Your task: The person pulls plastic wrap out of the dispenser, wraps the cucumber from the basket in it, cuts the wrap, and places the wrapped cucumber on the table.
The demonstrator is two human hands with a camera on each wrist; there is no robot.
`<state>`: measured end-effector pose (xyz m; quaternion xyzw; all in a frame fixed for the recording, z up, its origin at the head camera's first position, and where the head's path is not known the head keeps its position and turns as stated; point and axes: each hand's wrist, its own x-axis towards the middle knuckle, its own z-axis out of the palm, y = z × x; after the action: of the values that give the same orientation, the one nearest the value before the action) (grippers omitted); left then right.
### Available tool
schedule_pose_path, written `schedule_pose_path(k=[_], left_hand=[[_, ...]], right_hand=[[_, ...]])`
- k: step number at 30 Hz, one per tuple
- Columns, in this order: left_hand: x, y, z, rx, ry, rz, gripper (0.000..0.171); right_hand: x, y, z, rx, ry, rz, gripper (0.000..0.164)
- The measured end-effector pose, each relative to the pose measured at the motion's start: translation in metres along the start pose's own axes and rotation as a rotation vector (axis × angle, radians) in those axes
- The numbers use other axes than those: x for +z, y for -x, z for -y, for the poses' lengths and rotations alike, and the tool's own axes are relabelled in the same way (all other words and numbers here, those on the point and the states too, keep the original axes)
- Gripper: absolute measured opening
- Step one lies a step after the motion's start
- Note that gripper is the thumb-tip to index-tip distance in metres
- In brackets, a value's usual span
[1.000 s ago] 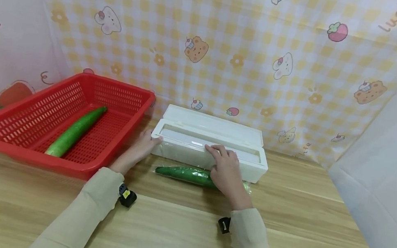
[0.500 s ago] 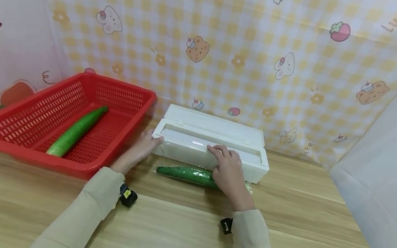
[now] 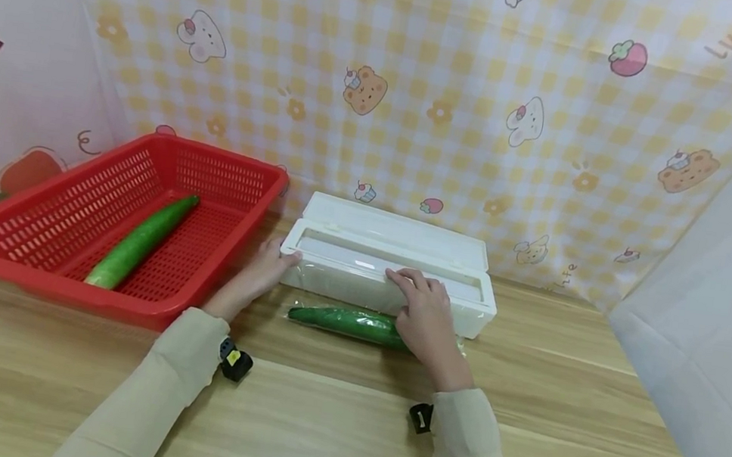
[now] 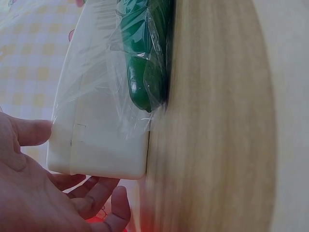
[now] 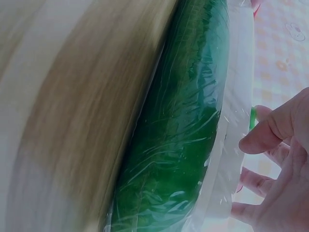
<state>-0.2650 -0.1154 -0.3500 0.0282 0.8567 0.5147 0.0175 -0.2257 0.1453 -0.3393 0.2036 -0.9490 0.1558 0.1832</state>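
Note:
A white cling film dispenser (image 3: 387, 281) stands on the table with its lid (image 3: 400, 233) tipped back. My left hand (image 3: 263, 265) grips its left end, thumb on the front top edge and fingers at the end wall, as the left wrist view shows. My right hand (image 3: 427, 316) is at the front top edge, right of the middle, thumb and index finger pinching a small green slide cutter (image 5: 252, 117). Clear film (image 4: 96, 96) hangs down the dispenser's front. Before it lies a cucumber (image 3: 344, 322) covered in film, its right part hidden behind my right hand in the head view.
On the left stands a red plastic basket (image 3: 218, 283) with an unwrapped cucumber (image 3: 141, 243) inside. A yellow checked cloth (image 3: 416, 151) hangs close behind the dispenser. The wooden table (image 3: 313, 435) extends toward me and to the right.
My right hand has slid slightly to the right along the dispenser's front edge. The left hand, dispenser and cucumbers keep their places.

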Motion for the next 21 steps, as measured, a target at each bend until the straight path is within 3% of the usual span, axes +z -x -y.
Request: schedule_pose_path(k=[21], left_hand=[[-0.001, 0.001, -0.003, 0.005, -0.006, 0.000, 0.053]], right_hand=[[-0.006, 0.008, -0.014, 0.011, 0.015, -0.019, 0.065]])
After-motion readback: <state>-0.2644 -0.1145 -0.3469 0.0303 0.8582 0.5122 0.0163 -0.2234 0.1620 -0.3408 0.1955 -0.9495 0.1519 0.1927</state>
